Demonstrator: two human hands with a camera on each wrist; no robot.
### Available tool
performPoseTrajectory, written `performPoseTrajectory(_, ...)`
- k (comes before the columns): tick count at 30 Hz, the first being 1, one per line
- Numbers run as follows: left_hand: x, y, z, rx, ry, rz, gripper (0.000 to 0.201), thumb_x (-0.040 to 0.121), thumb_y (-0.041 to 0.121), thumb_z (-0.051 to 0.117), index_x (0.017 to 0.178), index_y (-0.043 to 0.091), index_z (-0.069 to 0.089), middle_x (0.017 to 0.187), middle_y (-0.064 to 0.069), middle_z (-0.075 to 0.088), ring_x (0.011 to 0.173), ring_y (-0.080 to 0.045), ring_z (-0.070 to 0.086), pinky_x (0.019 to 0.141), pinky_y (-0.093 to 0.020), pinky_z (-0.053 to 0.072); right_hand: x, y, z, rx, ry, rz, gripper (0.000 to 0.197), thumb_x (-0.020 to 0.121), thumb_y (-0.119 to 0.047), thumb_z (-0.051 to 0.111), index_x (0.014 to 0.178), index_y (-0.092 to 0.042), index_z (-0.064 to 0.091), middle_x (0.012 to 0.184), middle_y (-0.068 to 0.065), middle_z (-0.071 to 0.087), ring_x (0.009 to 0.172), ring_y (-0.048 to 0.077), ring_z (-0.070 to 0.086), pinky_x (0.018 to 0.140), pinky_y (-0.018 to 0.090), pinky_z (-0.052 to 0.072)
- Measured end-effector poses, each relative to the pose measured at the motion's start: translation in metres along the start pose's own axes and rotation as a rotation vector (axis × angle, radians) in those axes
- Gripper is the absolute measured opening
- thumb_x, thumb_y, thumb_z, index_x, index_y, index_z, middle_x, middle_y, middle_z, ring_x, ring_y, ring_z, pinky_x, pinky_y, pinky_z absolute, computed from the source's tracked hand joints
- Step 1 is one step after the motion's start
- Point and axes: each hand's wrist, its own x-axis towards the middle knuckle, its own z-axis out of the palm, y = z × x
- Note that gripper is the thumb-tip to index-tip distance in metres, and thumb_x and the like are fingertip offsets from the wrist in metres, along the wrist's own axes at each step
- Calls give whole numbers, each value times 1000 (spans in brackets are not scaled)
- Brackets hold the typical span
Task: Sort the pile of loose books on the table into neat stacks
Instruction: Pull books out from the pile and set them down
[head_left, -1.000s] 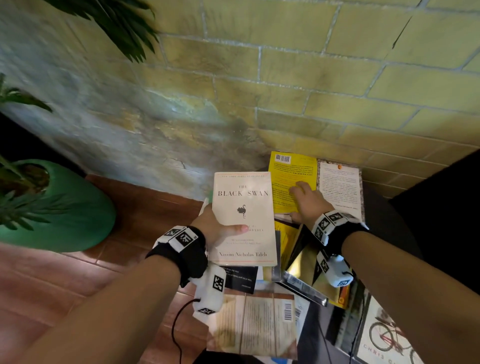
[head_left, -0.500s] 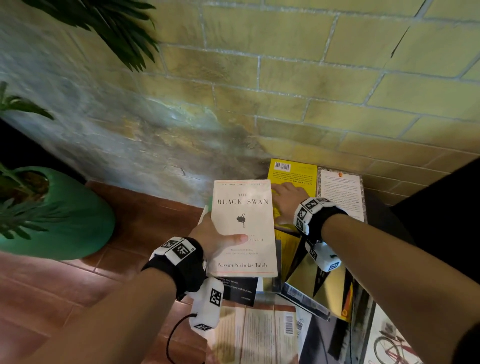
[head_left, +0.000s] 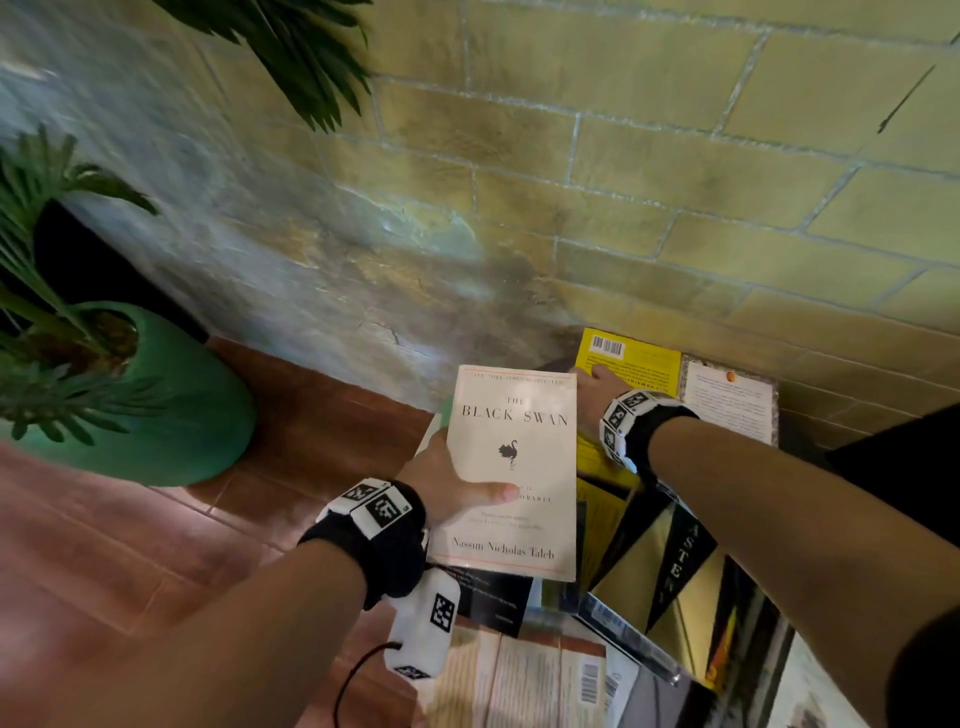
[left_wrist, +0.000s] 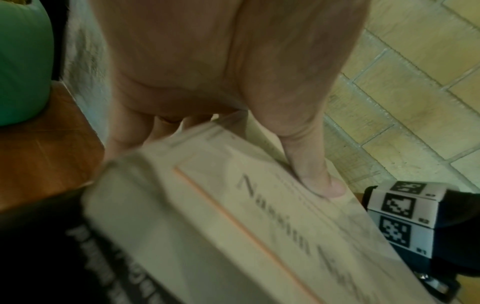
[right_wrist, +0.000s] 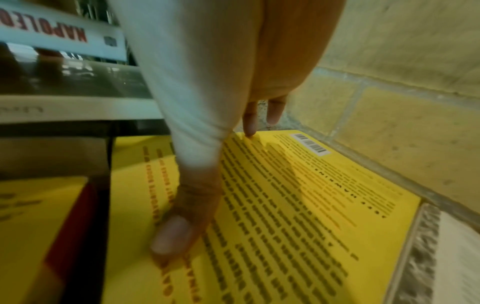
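My left hand grips a cream paperback, The Black Swan, thumb on the front cover and fingers beneath, held above the pile. My right hand lies flat with straight fingers on a yellow book lying back cover up against the wall. Beside it on the right lies a book with a white text panel. Below, several loose books overlap, among them a gold and black one and a tan one.
A brick wall runs right behind the books. A green plant pot stands on the reddish tile floor to the left, its leaves reaching overhead. A white book spine lettered in red shows in the right wrist view.
My right hand has slid left and toward the wall across the yellow book, up to its far left corner. The left hand keeps hold of the Black Swan book, nearly unmoved.
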Motion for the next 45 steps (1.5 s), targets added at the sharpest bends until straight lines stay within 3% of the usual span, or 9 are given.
performPoseTrajectory(8,-1,-1,0,18,25,-35,82,48,62,86,121,39,56,120,13,67,115,-11,62,100,-43,50,-18,11,-6,36,25,-50,48,96,-16,46,143,-17,37,148,3,34,136,31,23,97,39,40)
performPoseTrajectory(16,-5,7,-2,60,27,-47,80,48,62,86,119,36,59,117,11,69,112,-12,63,98,-44,50,-72,44,-13,254,351,-54,38,87,5,50,122,-10,51,125,11,47,115,34,41,90,39,45)
performPoseTrajectory(24,-19,23,1,145,174,-125,79,59,38,88,122,19,45,120,6,59,117,-17,54,104,-40,44,-157,60,-30,779,892,313,19,72,6,61,87,-6,57,93,13,54,80,29,52,65,30,33)
performPoseTrajectory(29,-39,47,14,617,317,-88,107,62,65,68,147,21,20,151,-10,31,141,-32,28,114,-51,28,-210,58,-54,963,999,526,30,72,-18,78,92,-13,57,87,0,53,82,25,54,71,37,45)
performPoseTrajectory(34,-60,72,29,830,242,86,60,89,37,61,143,30,37,158,0,24,145,-25,22,119,-40,20,-224,36,-70,1084,1064,594,29,78,-22,72,86,-13,46,76,4,49,69,25,47,61,34,36)
performPoseTrajectory(37,-71,79,34,522,138,121,50,91,47,55,136,26,51,153,1,38,147,-20,21,120,-33,9,-216,14,-76,1224,993,544,28,83,-19,67,88,-15,40,78,2,48,71,22,47,63,31,34)
performPoseTrajectory(41,-75,87,36,96,-14,25,98,65,94,31,142,34,44,158,6,26,150,-21,-6,121,-45,-7,-195,-26,-78,1402,839,425,23,86,-21,65,98,-15,46,97,8,62,89,23,58,77,33,46)
performPoseTrajectory(43,-69,80,34,1,-35,16,119,42,105,28,140,40,44,160,6,20,150,-19,-9,120,-49,-7,-183,-46,-82,1449,743,360,25,84,-22,66,95,-15,44,84,1,59,79,18,56,71,31,43)
performPoseTrajectory(45,-70,76,31,-133,-66,21,105,43,103,33,130,49,52,158,6,23,150,-15,-6,121,-49,-5,-170,-62,-88,1479,648,298,28,82,-23,67,86,-17,40,70,-7,48,65,12,45,62,30,36)
